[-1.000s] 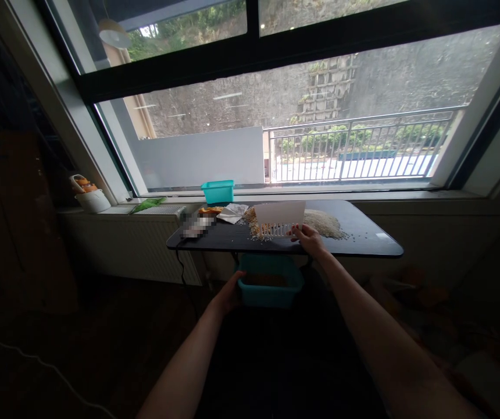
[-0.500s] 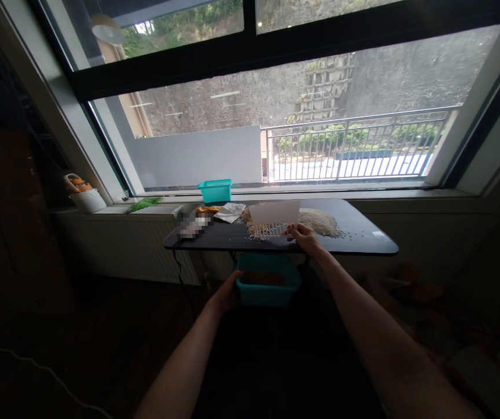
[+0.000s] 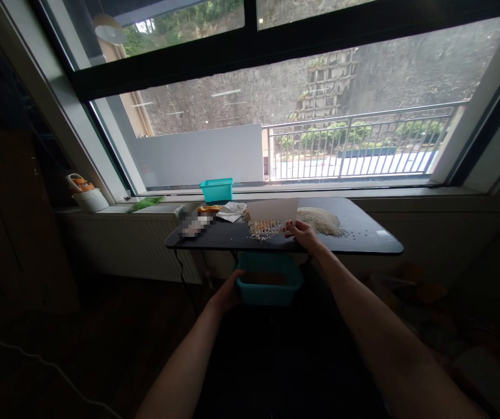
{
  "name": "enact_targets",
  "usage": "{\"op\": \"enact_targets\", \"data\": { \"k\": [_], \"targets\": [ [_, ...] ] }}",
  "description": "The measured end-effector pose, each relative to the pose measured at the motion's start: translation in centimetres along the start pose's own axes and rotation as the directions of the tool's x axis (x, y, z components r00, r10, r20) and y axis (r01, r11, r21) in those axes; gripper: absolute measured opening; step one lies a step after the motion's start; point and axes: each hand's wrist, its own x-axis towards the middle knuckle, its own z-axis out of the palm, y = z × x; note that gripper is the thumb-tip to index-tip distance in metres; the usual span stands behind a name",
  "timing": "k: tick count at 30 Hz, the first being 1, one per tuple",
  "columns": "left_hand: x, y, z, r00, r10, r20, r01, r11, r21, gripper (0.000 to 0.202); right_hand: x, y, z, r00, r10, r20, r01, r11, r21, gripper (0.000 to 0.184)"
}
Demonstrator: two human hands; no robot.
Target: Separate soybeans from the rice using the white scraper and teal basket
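My right hand is closed on the right edge of a white slotted scraper, a flat sheet with teeth along its lower edge. It stands tilted over a spread of pale, tan grains on the dark table. A larger heap of whitish grains lies just to the right. Below the table's front edge, my left hand grips the left rim of a teal tub. Brownish contents, too dark to make out, lie inside this tub.
A second teal tub stands at the table's back by the window. Crumpled white paper and an orange item lie to the left. A white pot and green cloth rest by the radiator.
The scraper and my right hand have shifted very slightly left and up over the grains. My left hand keeps its hold on the tub. The view has moved a little.
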Motion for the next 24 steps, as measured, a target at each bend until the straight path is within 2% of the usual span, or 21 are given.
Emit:
{"op": "enact_targets", "data": {
  "k": [11,19,24],
  "targets": [
    [-0.3,0.1,0.2,1.0,0.006,-0.016,-0.006,1.0,0.006,0.041,-0.5,-0.2,-0.5,1.0,-0.005,0.029,0.006,1.0,-0.026,0.04],
    [-0.4,0.2,0.3,1.0,0.004,-0.011,-0.004,1.0,0.013,0.038,-0.7,0.1,-1.0,0.998,-0.01,-0.069,0.01,1.0,0.001,0.035],
    [-0.4,0.2,0.1,1.0,0.006,-0.015,-0.005,1.0,0.006,0.04,-0.8,-0.1,-0.9,0.998,-0.011,-0.059,0.009,0.999,-0.035,0.031]
  ]
}}
